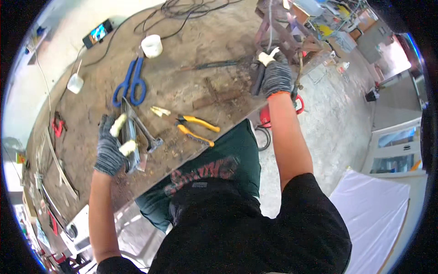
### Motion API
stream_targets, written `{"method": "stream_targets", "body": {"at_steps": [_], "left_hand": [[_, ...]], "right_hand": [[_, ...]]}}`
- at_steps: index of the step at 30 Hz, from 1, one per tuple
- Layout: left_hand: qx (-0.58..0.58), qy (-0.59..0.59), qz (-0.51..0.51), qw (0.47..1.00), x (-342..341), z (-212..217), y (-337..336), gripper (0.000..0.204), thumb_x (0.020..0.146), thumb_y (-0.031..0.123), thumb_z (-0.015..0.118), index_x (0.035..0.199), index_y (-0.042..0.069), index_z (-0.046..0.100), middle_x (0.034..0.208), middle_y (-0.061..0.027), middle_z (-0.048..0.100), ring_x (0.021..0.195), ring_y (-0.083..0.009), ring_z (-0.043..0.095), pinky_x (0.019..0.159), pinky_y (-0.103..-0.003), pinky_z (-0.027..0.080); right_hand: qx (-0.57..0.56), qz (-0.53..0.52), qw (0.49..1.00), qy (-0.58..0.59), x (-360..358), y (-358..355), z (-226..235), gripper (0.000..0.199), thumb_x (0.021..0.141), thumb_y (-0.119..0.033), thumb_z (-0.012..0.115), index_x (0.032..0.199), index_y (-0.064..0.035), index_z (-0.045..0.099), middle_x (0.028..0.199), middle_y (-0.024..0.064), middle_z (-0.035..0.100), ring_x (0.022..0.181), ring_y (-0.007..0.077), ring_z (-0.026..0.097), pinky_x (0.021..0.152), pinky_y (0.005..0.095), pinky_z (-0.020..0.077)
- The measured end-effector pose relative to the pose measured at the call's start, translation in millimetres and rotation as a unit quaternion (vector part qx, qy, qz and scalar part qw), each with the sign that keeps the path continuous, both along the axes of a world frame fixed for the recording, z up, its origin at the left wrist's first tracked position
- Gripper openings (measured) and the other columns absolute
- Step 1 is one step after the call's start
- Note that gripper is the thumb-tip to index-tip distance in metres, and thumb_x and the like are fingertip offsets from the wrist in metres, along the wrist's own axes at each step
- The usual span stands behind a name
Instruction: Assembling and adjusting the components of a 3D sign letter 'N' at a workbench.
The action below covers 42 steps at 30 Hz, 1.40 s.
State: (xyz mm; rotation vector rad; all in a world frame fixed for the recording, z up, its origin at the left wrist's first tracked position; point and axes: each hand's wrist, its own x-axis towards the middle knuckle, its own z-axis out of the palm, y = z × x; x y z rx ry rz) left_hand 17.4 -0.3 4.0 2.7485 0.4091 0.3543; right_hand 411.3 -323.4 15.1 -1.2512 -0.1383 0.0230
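Note:
My left hand [109, 145], in a grey knit glove with cream fingertips, closes on a grey metal bracket [131, 132] with a long arm, near the table's left front edge. At the table's right edge my right hand [278, 76], gloved alike with an orange cuff, has its fingers closed beside a rusty metal stand [262, 36]. What they hold is hidden. A dark bar [258, 80] lies just left of that hand. Yellow-handled pliers [197, 129] and blue-handled shears [132, 84] rest on the table between my hands.
Small pale pieces [160, 111] and a rusty flat bar [216, 98] lie mid-table. A white cup [152, 46], a second white container [75, 83], black cables [182, 11] and a device with a lit screen [98, 33] are farther off. Something red [299, 105] stands below the right edge.

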Motion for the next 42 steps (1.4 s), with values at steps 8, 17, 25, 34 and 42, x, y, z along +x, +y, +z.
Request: {"method": "stream_targets", "body": {"at_steps": [8, 17, 25, 34, 42], "left_hand": [[-0.003, -0.001, 0.003, 1.000, -1.7, -5.7, 2.3, 0.094, 0.074, 0.064, 0.075, 0.145, 0.009, 0.050, 0.149, -0.0265, 0.040, 0.144, -0.0450, 0.028, 0.120, -0.049, 0.019], [-0.035, -0.007, 0.009, 0.999, 1.0, -6.3, 3.2, 0.097, 0.073, 0.067, 0.074, 0.147, 0.010, 0.049, 0.151, -0.0276, 0.038, 0.144, -0.0453, 0.027, 0.120, -0.050, 0.019], [-0.007, 0.011, 0.010, 1.000, 1.4, -5.7, 3.1, 0.096, 0.072, 0.068, 0.074, 0.147, 0.013, 0.049, 0.151, -0.0273, 0.038, 0.144, -0.0461, 0.027, 0.120, -0.050, 0.020], [0.048, -0.044, -0.011, 0.998, -18.0, -9.2, 1.1, 0.080, 0.080, 0.057, 0.071, 0.143, 0.012, 0.053, 0.144, -0.0228, 0.047, 0.136, -0.0434, 0.038, 0.118, -0.050, 0.025], [0.063, -0.019, 0.010, 0.998, 1.0, -5.3, 1.2, 0.066, 0.084, 0.040, 0.073, 0.143, 0.020, 0.052, 0.144, -0.0182, 0.049, 0.134, -0.0402, 0.044, 0.112, -0.047, 0.036]], "right_hand": [[-0.029, -0.116, 0.990, 0.067, -11.4, 47.1, 5.1, 0.030, 0.081, -0.011, 0.080, 0.106, -0.0018, 0.067, 0.095, 0.0073, 0.070, 0.082, 0.0163, 0.063, 0.074, 0.0319, 0.0511], [-0.002, -0.127, 0.992, 0.029, -10.4, 84.1, -1.7, 0.031, 0.074, -0.004, 0.081, 0.101, -0.0021, 0.066, 0.096, 0.0088, 0.071, 0.086, 0.0187, 0.066, 0.080, 0.0339, 0.0521], [0.006, -0.067, 0.994, 0.081, 6.6, 93.9, -7.0, 0.033, 0.073, -0.007, 0.082, 0.100, -0.0014, 0.064, 0.099, 0.0120, 0.071, 0.086, 0.0212, 0.067, 0.079, 0.0353, 0.0521], [-0.593, -0.099, 0.742, -0.299, 3.2, 80.9, -17.5, 0.030, 0.091, -0.032, 0.055, 0.103, -0.0060, 0.064, 0.100, 0.0161, 0.069, 0.091, 0.0279, 0.065, 0.076, 0.0415, 0.0488], [-0.357, -0.076, 0.921, -0.136, -25.8, 14.2, -44.1, 0.036, 0.089, -0.032, 0.077, 0.107, -0.0029, 0.065, 0.101, 0.0027, 0.067, 0.087, 0.0147, 0.057, 0.077, 0.0306, 0.0458]]}}
